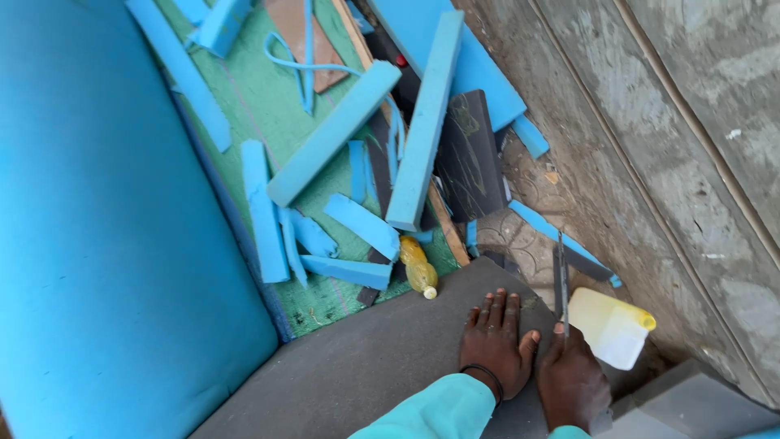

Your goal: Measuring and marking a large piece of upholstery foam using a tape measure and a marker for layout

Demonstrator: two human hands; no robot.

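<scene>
My left hand (pixel 493 341) lies flat, fingers spread, on a dark grey foam sheet (pixel 366 366) at the bottom of the view. A black band circles its wrist above a teal sleeve. Right beside it, my right hand (pixel 571 382) grips a thin metal blade (pixel 561 280) that points away from me, along the sheet's right edge. A pale yellow plastic jug (pixel 609 328) with a yellow cap lies just right of that hand.
A big blue foam slab (pixel 106 228) fills the left. Several blue foam strips and offcuts (pixel 357 162) litter a green mat (pixel 260 97). A small yellow bottle (pixel 418 266) lies by the sheet's far edge. A concrete wall (pixel 650 122) runs along the right.
</scene>
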